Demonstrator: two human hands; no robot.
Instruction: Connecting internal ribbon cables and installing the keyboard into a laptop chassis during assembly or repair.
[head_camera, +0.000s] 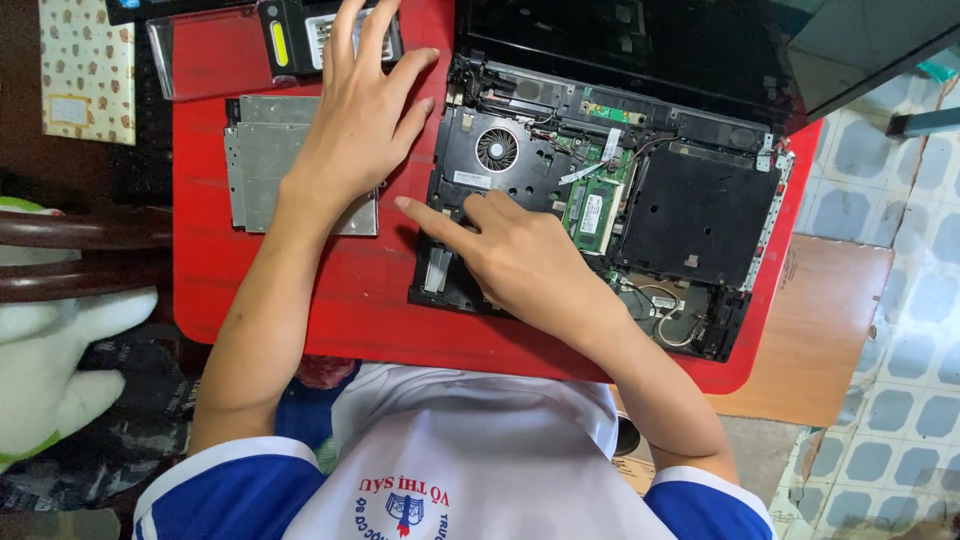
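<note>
Your right hand, fingers extended, presses the opened laptop base; your left hand, open, rests on the metal plate at left.

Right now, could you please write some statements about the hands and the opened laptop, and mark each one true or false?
1. The right hand rests on the opened laptop base. True.
2. The left hand holds a screwdriver. False: it holds nothing; it lies spread flat over the grey metal plate.
3. The round cooling fan is exposed. True.
4. The table is green. False: it is red.
5. The right hand's index finger points toward the laptop's left edge. True.
</note>
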